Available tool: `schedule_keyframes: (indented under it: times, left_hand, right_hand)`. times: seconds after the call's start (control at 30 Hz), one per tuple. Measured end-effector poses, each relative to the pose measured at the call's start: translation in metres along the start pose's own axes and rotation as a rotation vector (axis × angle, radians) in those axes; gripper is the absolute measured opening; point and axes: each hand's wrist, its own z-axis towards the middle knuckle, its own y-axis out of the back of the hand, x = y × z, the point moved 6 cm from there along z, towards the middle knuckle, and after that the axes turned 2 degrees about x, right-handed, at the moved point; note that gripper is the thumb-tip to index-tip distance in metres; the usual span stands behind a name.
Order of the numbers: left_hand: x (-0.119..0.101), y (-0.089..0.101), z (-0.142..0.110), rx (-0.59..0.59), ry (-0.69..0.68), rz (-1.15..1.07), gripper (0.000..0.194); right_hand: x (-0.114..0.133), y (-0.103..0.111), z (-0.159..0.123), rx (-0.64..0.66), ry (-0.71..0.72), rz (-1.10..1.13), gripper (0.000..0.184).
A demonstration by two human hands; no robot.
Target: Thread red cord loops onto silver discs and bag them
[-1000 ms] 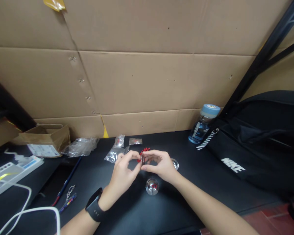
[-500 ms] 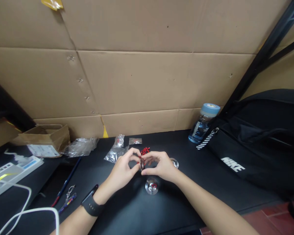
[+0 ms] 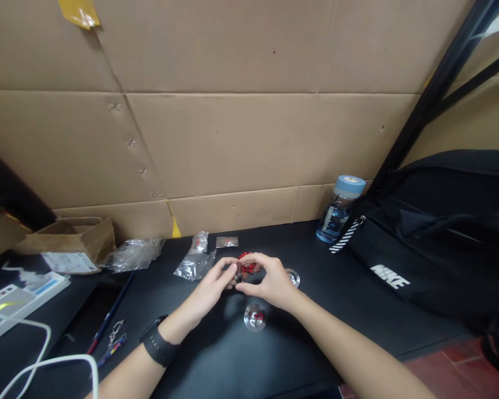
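My left hand (image 3: 214, 282) and my right hand (image 3: 274, 284) meet above the black table, both with fingers closed on one small round metal disc (image 3: 238, 274). Turned edge-on, the disc is partly covered by my fingers. Just behind it lies a heap of red cords (image 3: 250, 266), partly hidden by my right hand. A shiny metal disc (image 3: 250, 323) with a bit of red at its middle rests on the table below my hands. Another metal disc (image 3: 294, 275) shows to the right of my right hand, partly behind it.
Clear plastic bags (image 3: 194, 265) and a small packet (image 3: 227, 242) lie behind my hands. To the left are a cardboard box (image 3: 75, 244), a power strip (image 3: 25, 302), a white cable (image 3: 66, 359) and keys (image 3: 115, 335). A water bottle (image 3: 336, 213) and black bag (image 3: 441, 233) stand right.
The disc has turned a little between my fingers, and my left thumb now lies higher against it. The whole view has shifted slightly; the things on the table stay put.
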Motion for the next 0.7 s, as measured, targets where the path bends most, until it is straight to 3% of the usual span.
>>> schedule_keyframes:
  times: [0.1, 0.27, 0.53, 0.7]
  left_hand:
    - [0.000, -0.002, -0.001, 0.026, -0.011, -0.073, 0.046]
    - [-0.004, -0.004, -0.003, 0.026, -0.005, -0.088, 0.044]
    - [-0.005, -0.010, -0.006, 0.065, 0.054, -0.149, 0.044]
    - [-0.004, -0.013, -0.005, 0.123, 0.065, -0.044, 0.041]
  right_hand:
    - [0.004, 0.002, 0.000, 0.026, 0.020, -0.038, 0.043]
    - [0.014, 0.003, 0.000, 0.072, 0.170, -0.101, 0.017]
    - [0.018, 0.004, 0.000, 0.024, 0.307, -0.131, 0.011]
    - [0.020, 0.002, -0.002, 0.032, 0.383, -0.168, 0.012]
